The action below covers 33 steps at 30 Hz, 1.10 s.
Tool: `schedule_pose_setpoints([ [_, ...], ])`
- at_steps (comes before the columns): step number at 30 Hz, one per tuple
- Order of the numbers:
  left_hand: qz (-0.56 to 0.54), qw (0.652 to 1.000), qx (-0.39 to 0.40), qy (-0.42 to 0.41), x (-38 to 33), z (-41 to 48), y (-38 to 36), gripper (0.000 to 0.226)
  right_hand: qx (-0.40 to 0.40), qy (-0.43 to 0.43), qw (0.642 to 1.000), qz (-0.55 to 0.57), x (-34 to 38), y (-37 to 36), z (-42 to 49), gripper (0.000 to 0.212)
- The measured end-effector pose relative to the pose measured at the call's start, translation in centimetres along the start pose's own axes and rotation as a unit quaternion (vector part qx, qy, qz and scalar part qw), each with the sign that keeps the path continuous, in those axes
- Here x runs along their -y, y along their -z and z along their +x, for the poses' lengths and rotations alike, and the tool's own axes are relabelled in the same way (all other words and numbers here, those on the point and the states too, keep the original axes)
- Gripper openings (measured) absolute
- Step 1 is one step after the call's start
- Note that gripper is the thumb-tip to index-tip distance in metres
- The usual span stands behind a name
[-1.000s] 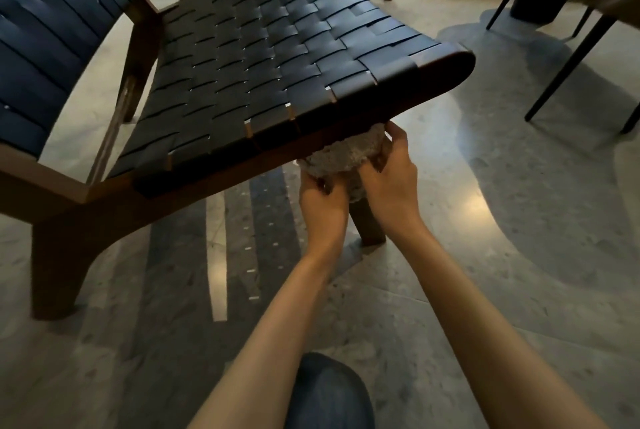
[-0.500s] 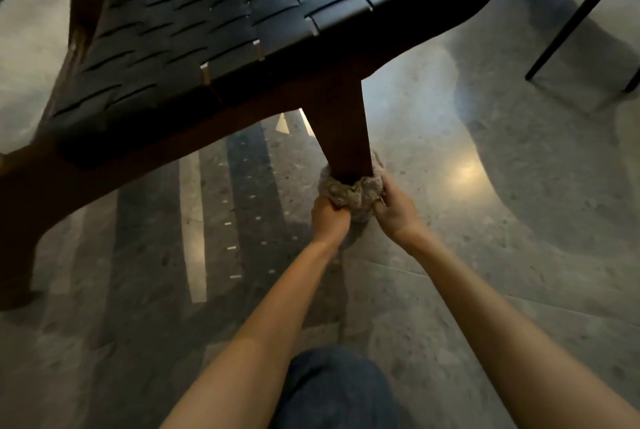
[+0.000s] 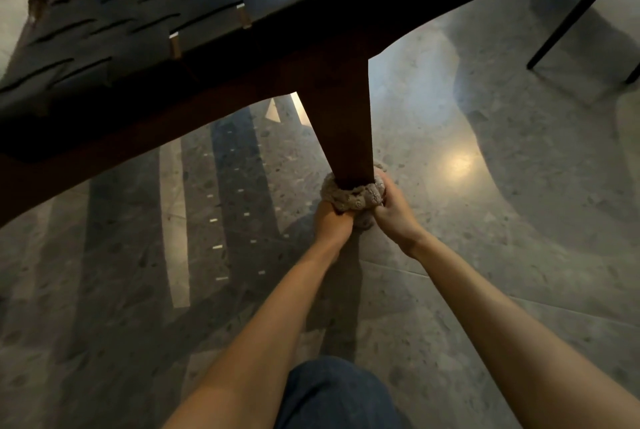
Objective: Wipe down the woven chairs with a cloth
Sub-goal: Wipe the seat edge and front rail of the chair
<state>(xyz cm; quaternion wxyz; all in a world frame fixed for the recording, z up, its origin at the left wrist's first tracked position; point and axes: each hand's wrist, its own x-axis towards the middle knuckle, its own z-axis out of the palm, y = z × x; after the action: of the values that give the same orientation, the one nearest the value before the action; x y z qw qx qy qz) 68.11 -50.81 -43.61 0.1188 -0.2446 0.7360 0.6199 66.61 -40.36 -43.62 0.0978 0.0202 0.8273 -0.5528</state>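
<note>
Where chair leg (image 3: 341,130) meets floor (image 3: 519,238), wipe all round

As the cloth (image 3: 353,194) rings the leg's foot, left hand (image 3: 332,220) and right hand (image 3: 394,214) grip it, close together on the leg's near side; keep it taut, twist round every face

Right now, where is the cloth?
In the head view, the cloth is wrapped around the foot of the chair leg near the centre, close to the floor, gripped by the left hand and right hand.
</note>
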Motion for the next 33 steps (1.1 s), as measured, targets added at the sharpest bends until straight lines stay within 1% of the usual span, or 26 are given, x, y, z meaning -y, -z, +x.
schedule_pose_setpoints([
  [3,-0.050,0.996,-0.039,-0.060,-0.8,-0.7,0.7,0.029,-0.022,0.060,0.998,-0.002,2.2,0.6,-0.6,0.060],
  [5,-0.047,0.993,-0.069,-0.084,-1.7,-1.2,1.1,0.027,-0.036,0.088,0.995,-0.014,3.8,0.9,-0.9,0.055],
  [9,-0.065,0.981,-0.122,-0.137,-4.2,-2.6,2.3,0.044,-0.053,0.154,0.987,0.001,7.2,1.2,-1.8,0.058],
  [12,-0.102,0.968,-0.136,-0.184,-6.2,-4.2,3.4,0.045,-0.075,0.172,0.982,0.013,10.2,1.5,-2.4,0.057],
  [15,-0.159,0.952,-0.148,-0.215,-8.4,-5.5,4.6,0.041,-0.103,0.198,0.975,0.003,13.1,1.6,-3.0,0.050],
  [17,-0.194,0.945,-0.136,-0.224,-9.3,-6.1,5.1,0.040,-0.120,0.218,0.969,0.003,14.4,1.5,-3.2,0.045],
  [19,-0.193,0.948,-0.129,-0.216,-9.6,-6.3,5.5,0.040,-0.132,0.221,0.966,-0.001,14.7,1.2,-3.4,0.043],
  [23,-0.151,0.955,-0.133,-0.220,-9.1,-5.7,5.9,0.037,-0.146,0.211,0.966,-0.014,13.8,1.0,-3.3,0.048],
  [27,-0.141,0.956,-0.113,-0.230,-7.7,-4.9,5.3,0.037,-0.119,0.190,0.974,0.040,11.8,0.9,-3.2,0.046],
  [30,-0.087,0.970,-0.114,-0.194,-5.9,-3.5,4.3,0.037,-0.101,0.168,0.978,0.072,9.2,0.7,-2.9,0.045],
  [33,-0.046,0.977,-0.109,-0.175,-4.2,-2.4,3.2,0.035,-0.106,0.126,0.986,0.038,5.9,0.5,-1.7,0.042],
])
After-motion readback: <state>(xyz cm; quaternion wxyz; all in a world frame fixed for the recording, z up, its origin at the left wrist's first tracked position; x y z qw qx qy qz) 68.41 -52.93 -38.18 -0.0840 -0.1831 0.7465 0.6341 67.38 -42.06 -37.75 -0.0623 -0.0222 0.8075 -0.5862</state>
